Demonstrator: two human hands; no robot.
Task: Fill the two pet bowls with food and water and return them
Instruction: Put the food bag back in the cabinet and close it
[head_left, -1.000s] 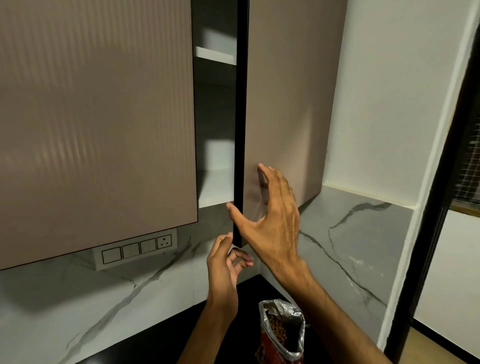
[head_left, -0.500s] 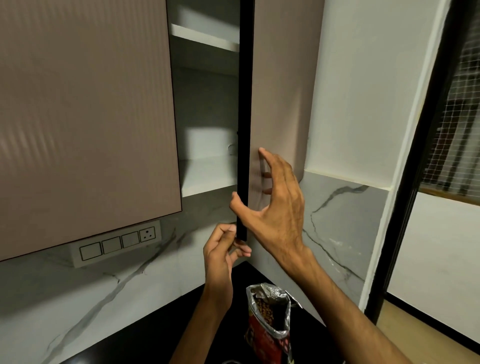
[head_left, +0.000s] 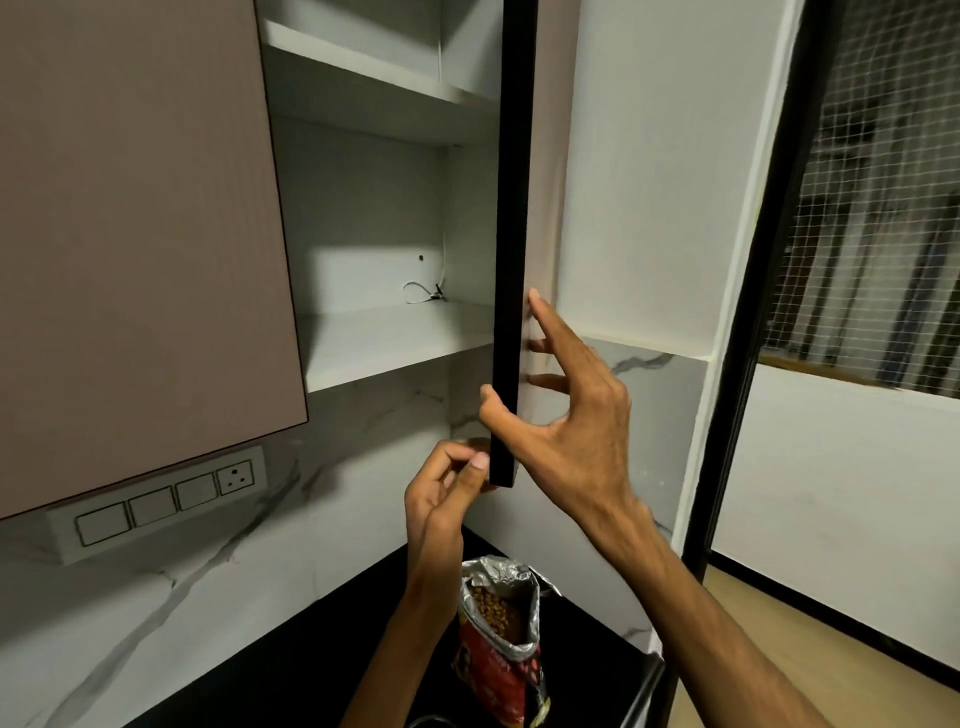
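The right hand (head_left: 569, 431) grips the edge of the cabinet door (head_left: 511, 260), thumb on the inner side, fingers spread on the outer face. At its eight o'clock the left hand (head_left: 447, 493) hovers with loosely curled fingers, holding nothing. At six o'clock the opened pet food bag (head_left: 501, 639) stands on the black counter (head_left: 311, 670). No bowls show. Judged step: putting the food away; next, lift the bag onto the bare lower shelf (head_left: 389, 340).
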